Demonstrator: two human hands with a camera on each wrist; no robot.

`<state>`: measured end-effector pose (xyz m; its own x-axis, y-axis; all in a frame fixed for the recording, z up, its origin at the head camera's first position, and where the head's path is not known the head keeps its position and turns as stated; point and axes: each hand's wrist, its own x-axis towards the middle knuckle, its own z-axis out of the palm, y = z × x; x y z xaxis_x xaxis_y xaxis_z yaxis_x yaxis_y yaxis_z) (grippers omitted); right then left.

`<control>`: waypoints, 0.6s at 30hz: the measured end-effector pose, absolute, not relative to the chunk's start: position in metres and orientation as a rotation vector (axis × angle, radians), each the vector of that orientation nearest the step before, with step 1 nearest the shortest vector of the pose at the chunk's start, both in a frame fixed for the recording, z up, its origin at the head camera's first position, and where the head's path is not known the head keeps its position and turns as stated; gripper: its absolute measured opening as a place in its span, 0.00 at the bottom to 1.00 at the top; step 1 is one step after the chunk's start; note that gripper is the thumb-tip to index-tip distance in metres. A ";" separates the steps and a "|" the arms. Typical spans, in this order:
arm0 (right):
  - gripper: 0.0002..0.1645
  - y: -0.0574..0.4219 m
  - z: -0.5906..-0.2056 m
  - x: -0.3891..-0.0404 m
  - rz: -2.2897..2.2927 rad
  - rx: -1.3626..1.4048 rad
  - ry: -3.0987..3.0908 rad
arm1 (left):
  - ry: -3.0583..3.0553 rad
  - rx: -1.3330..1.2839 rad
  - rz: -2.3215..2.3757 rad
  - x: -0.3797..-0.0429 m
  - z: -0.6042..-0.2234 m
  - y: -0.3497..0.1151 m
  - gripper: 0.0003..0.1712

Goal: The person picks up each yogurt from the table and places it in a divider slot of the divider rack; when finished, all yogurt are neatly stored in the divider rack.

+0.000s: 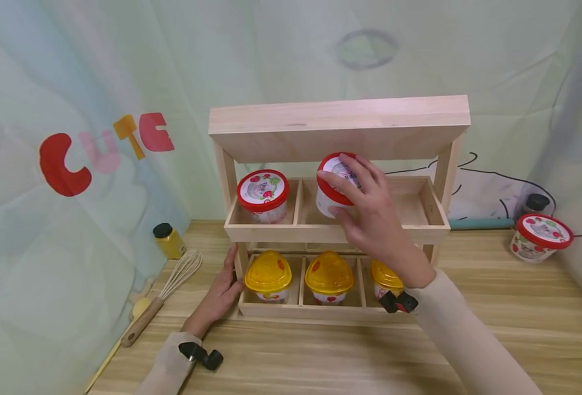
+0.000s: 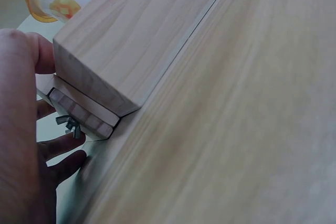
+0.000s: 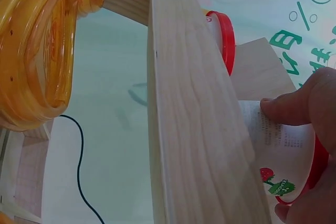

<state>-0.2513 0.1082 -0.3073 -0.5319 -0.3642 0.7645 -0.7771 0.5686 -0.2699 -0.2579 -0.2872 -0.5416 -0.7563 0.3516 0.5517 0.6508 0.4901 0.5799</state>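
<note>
A two-tier wooden display rack (image 1: 340, 235) stands on the table. My right hand (image 1: 372, 206) grips a red-lidded white tub (image 1: 326, 204), tilted at the upper tray, right of a divider. In the right wrist view, the thumb presses the printed side of that tub (image 3: 283, 142), behind the tray's front board (image 3: 197, 114). Another red-lidded tub (image 1: 263, 195) sits in the upper left compartment. My left hand (image 1: 218, 296) rests against the rack's lower left side. In the left wrist view its thumb touches the corner of a wooden board (image 2: 100, 77), fingers near a wing nut (image 2: 68, 124).
Yellow-lidded cups (image 1: 268, 274) fill the lower tray's compartments, one (image 1: 384, 277) partly behind my right arm. A whisk (image 1: 167, 293) and a yellow jar (image 1: 169, 241) lie left of the rack. Another red-lidded tub (image 1: 540, 237) stands far right, before a dark-capped container (image 1: 535, 204).
</note>
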 end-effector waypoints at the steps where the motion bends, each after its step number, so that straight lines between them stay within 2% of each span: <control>1: 0.41 0.107 -0.307 -0.252 0.802 0.909 -2.150 | -2.396 -0.824 -1.148 -0.260 -0.546 -0.290 0.53; 6: 0.40 0.104 -0.309 -0.258 0.785 0.925 -2.203 | -2.397 -0.840 -1.127 -0.264 -0.551 -0.292 0.52; 11: 0.39 0.103 -0.311 -0.263 0.755 0.945 -2.252 | -2.359 -0.876 -1.154 -0.252 -0.530 -0.282 0.51; 18: 0.40 0.101 -0.311 -0.267 0.725 0.958 -2.307 | -2.382 -0.851 -1.149 -0.260 -0.546 -0.290 0.51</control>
